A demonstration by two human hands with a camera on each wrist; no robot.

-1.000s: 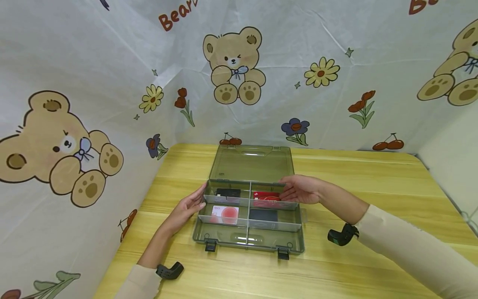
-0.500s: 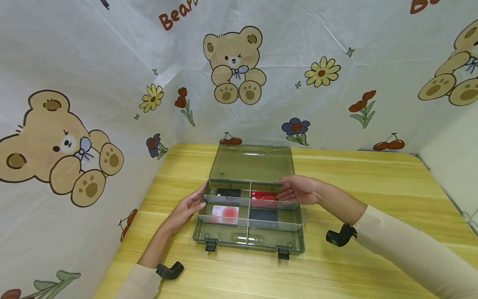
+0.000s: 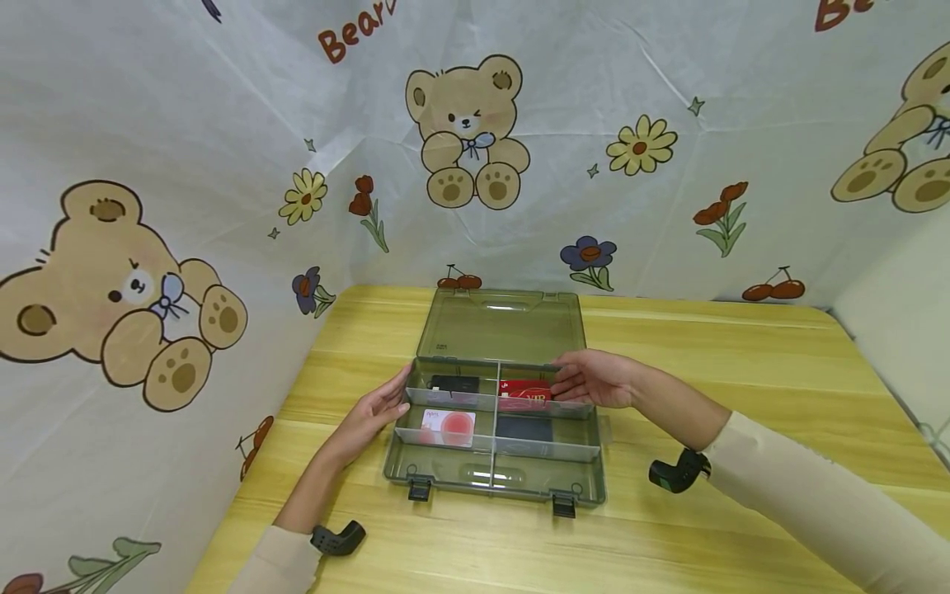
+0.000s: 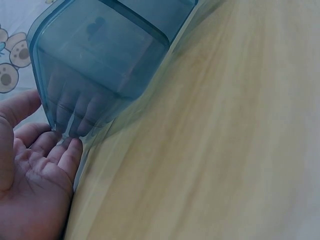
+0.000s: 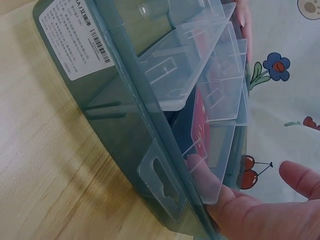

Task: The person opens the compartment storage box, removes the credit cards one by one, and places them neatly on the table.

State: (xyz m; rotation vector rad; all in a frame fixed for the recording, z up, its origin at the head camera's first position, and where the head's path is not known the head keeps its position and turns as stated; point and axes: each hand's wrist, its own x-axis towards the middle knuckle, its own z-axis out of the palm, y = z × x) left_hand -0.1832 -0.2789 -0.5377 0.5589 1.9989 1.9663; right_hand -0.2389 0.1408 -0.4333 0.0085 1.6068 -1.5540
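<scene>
A grey-green see-through organizer box (image 3: 438, 478) lies with its lid (image 3: 505, 326) folded back. My left hand (image 3: 371, 419) rests its fingertips against the box's left wall; in the left wrist view the palm (image 4: 35, 195) shows, fingers at the box corner. My right hand (image 3: 603, 379) reaches over the right wall into the back right compartment. There its fingertips are right at a red card marked VIP (image 3: 523, 391), lying flat. In the right wrist view, the right thumb (image 5: 300, 180) stands apart from the fingers. One finger (image 5: 200, 172) shows through the clear divider beside the card.
A black card-like item (image 3: 456, 384) lies in the back left compartment. The middle row holds a white-and-pink card (image 3: 449, 427) and a dark flat item (image 3: 524, 427). Two black latches (image 3: 419, 489) hang at the box's front. Behind the wooden table (image 3: 727, 363) hangs a bear-print cloth (image 3: 534, 107).
The red card has shifted slightly left in its compartment, against the middle divider, and its VIP lettering now shows. The right fingers moved a little left with it; the left hand stayed put.
</scene>
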